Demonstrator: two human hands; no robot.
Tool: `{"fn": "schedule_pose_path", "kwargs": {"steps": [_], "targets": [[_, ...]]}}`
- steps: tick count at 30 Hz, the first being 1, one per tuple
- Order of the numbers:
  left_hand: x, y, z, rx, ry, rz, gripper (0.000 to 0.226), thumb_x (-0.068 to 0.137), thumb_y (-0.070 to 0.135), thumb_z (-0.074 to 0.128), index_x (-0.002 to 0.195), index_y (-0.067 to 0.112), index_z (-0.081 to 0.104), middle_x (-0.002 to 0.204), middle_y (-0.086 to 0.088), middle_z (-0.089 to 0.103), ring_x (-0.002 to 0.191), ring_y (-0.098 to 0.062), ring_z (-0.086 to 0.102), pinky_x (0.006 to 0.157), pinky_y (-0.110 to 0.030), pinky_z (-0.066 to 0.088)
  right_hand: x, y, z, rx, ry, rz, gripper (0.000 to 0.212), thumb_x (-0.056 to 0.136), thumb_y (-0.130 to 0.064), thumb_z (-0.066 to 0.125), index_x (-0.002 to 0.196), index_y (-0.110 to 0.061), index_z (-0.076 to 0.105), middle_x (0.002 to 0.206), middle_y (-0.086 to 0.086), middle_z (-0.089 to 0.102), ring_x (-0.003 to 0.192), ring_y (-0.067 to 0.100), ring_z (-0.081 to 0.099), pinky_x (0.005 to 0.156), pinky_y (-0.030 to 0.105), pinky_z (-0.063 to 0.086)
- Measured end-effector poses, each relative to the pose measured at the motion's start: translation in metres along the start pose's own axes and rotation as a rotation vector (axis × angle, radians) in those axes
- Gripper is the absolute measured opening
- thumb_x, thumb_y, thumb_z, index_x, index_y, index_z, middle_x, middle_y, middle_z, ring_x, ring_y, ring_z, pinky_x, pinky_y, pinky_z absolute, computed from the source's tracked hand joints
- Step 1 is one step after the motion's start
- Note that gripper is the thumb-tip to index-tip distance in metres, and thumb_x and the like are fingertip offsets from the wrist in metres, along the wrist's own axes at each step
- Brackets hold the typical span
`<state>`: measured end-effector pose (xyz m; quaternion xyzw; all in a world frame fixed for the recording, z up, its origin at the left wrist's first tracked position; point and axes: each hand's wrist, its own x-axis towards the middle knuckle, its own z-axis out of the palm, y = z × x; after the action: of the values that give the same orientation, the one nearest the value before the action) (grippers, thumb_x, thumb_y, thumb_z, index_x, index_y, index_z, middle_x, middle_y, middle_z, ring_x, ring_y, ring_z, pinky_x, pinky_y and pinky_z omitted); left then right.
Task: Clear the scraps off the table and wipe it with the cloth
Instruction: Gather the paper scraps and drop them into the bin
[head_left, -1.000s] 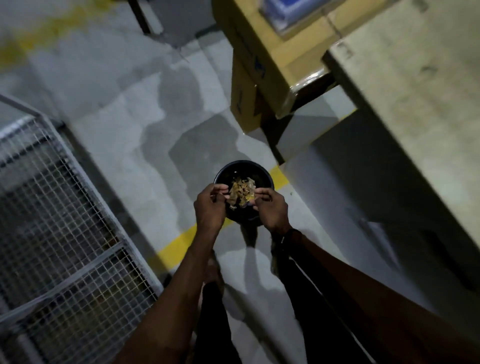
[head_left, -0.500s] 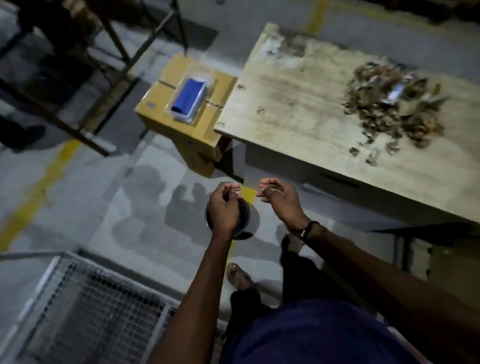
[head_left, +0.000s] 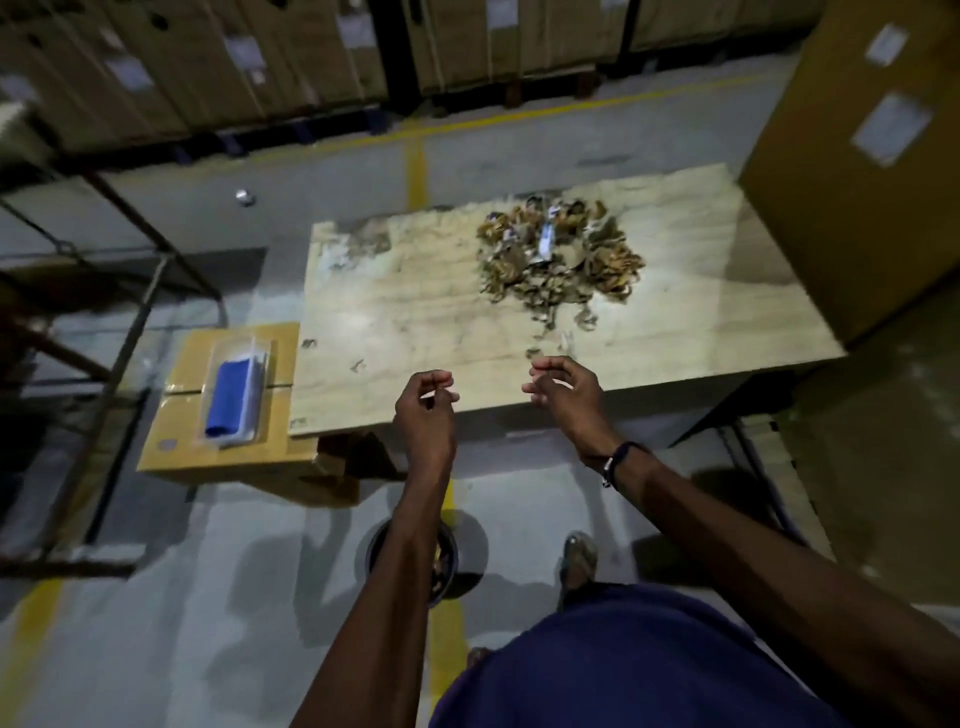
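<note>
A heap of brown and white scraps (head_left: 558, 260) lies on the pale wooden table (head_left: 415, 312), toward its far right. A few stray bits lie near the front edge. My left hand (head_left: 423, 410) and my right hand (head_left: 563, 389) hover over the table's front edge, fingers loosely curled, holding nothing. A black bin (head_left: 447, 561) with scraps inside stands on the floor below, partly hidden by my left forearm. A folded blue cloth (head_left: 228, 397) in a clear packet lies on a cardboard box (head_left: 171, 441) left of the table.
A tall cardboard box (head_left: 857, 156) stands against the table's right end. Metal racking (head_left: 119, 312) stands to the left. Stacked cartons (head_left: 208, 62) line the far side of the aisle. My foot in a sandal (head_left: 576, 558) is beside the bin.
The scraps held over the bin a second ago have left my hands. Both hands rose from the bin to the table's front edge as my view swung up to the table.
</note>
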<state>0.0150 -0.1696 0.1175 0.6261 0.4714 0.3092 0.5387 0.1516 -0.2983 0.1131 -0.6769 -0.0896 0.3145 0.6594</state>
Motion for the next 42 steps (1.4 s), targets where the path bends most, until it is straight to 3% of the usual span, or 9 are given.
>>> {"fn": "schedule_pose_path", "kwargs": {"steps": [7,11,16,20,25,28,33,36,42], "targets": [[0.035,0.012,0.093,0.072,-0.080,0.036,0.026,0.098,-0.002,0.056,0.095,0.021,0.070,0.094,0.005,0.074,0.077,-0.005,0.071,0.072,-0.037,0.057,0.068,-0.024,-0.076,-0.026,0.121,0.002,0.017,0.098,-0.001,0.062,0.103,-0.015,0.069,0.106,0.011,0.072,0.094,0.026,0.073,0.077,0.034,0.058],[0.059,0.020,0.135,0.158,-0.165,0.087,0.025,0.096,0.000,0.059,0.094,0.023,0.069,0.098,0.006,0.074,0.089,-0.018,0.072,0.075,-0.030,0.053,0.107,-0.036,-0.109,-0.094,0.144,-0.040,0.018,0.097,-0.004,0.066,0.106,-0.019,0.070,0.115,0.006,0.072,0.102,0.027,0.073,0.077,0.033,0.060],[0.097,0.023,0.173,0.275,-0.285,0.152,0.021,0.092,-0.003,0.059,0.098,0.015,0.068,0.104,0.001,0.073,0.083,-0.008,0.066,0.073,-0.023,0.050,0.156,-0.039,-0.122,-0.255,0.111,-0.051,0.020,0.096,-0.012,0.070,0.113,-0.022,0.069,0.115,-0.004,0.072,0.101,0.023,0.072,0.085,0.039,0.062],[0.145,0.011,0.195,0.402,-0.350,0.198,0.013,0.092,0.009,0.070,0.103,0.016,0.067,0.107,-0.002,0.066,0.093,-0.024,0.067,0.086,-0.040,0.054,0.191,-0.035,-0.118,-0.427,0.060,-0.083,0.031,0.096,-0.007,0.070,0.126,-0.012,0.067,0.126,0.004,0.068,0.104,0.018,0.066,0.080,0.016,0.052],[0.210,-0.001,0.215,0.651,-0.421,0.278,0.047,0.083,0.040,0.076,0.121,0.014,0.063,0.122,-0.011,0.056,0.117,-0.038,0.056,0.096,-0.046,0.047,0.243,-0.015,-0.101,-0.659,-0.020,-0.126,0.045,0.089,-0.008,0.074,0.133,-0.007,0.066,0.137,0.013,0.065,0.128,0.031,0.060,0.110,0.038,0.045],[0.252,-0.004,0.225,0.739,-0.479,0.296,0.073,0.077,0.053,0.079,0.137,0.019,0.056,0.141,-0.015,0.047,0.129,-0.040,0.047,0.101,-0.053,0.048,0.274,-0.006,-0.088,-0.770,-0.087,-0.127,0.048,0.089,-0.014,0.073,0.136,-0.007,0.065,0.140,0.018,0.062,0.133,0.033,0.055,0.109,0.032,0.038],[0.317,-0.016,0.247,0.842,-0.632,0.340,0.103,0.067,0.075,0.066,0.156,0.030,0.042,0.166,-0.017,0.027,0.155,-0.039,0.024,0.115,-0.063,0.038,0.323,0.011,-0.070,-0.936,-0.178,-0.078,0.061,0.090,-0.035,0.062,0.148,-0.018,0.054,0.153,0.018,0.048,0.144,0.040,0.040,0.117,0.050,0.037],[0.337,-0.034,0.260,0.875,-0.737,0.405,0.099,0.072,0.077,0.062,0.157,0.031,0.040,0.169,-0.013,0.025,0.154,-0.040,0.027,0.113,-0.066,0.040,0.339,0.022,-0.063,-1.028,-0.194,-0.055,0.065,0.087,-0.038,0.056,0.149,-0.022,0.052,0.158,0.015,0.043,0.147,0.040,0.034,0.118,0.051,0.036],[0.316,-0.069,0.258,0.840,-0.816,0.490,0.074,0.084,0.056,0.059,0.149,0.021,0.052,0.153,-0.018,0.047,0.142,-0.046,0.039,0.116,-0.058,0.035,0.335,0.040,-0.062,-1.105,-0.281,-0.090,0.061,0.085,-0.037,0.051,0.143,-0.021,0.057,0.157,0.014,0.043,0.143,0.041,0.035,0.116,0.051,0.037]]}}
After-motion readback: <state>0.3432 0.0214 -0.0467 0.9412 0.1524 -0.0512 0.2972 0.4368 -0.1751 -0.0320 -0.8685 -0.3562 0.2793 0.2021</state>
